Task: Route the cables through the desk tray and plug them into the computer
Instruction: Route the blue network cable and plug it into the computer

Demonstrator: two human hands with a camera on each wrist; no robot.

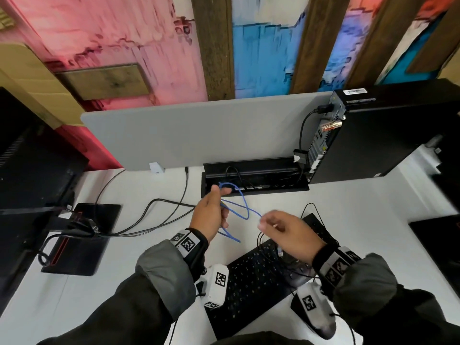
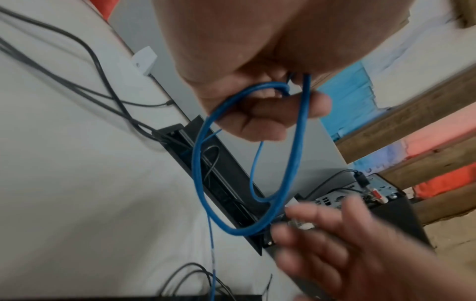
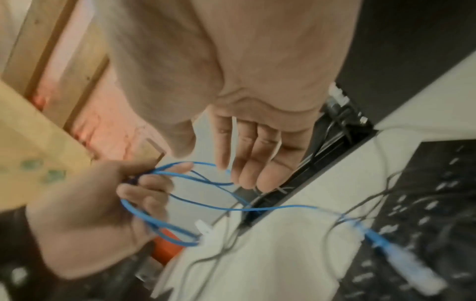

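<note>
My left hand point(image 1: 216, 210) grips several loops of a thin blue network cable point(image 1: 245, 210) above the desk, just in front of the black desk tray point(image 1: 276, 189), whose lid stands open. In the left wrist view the loops point(image 2: 198, 163) hang from my curled fingers. My right hand point(image 1: 264, 224) hovers right of the loops with nearly straight fingers and pinches a small white tie point(image 3: 233, 130). The cable's clear plug point(image 3: 412, 266) lies on the keyboard. The black computer point(image 1: 373, 135) stands at the tray's right end, its port side point(image 1: 321, 140) facing left.
A black keyboard point(image 1: 249, 282) lies under my forearms. A monitor point(image 1: 29, 158) and its base point(image 1: 82, 240) fill the left side, and black cables point(image 1: 149, 212) run from there into the tray. A grey divider panel point(image 1: 199, 130) stands behind the tray.
</note>
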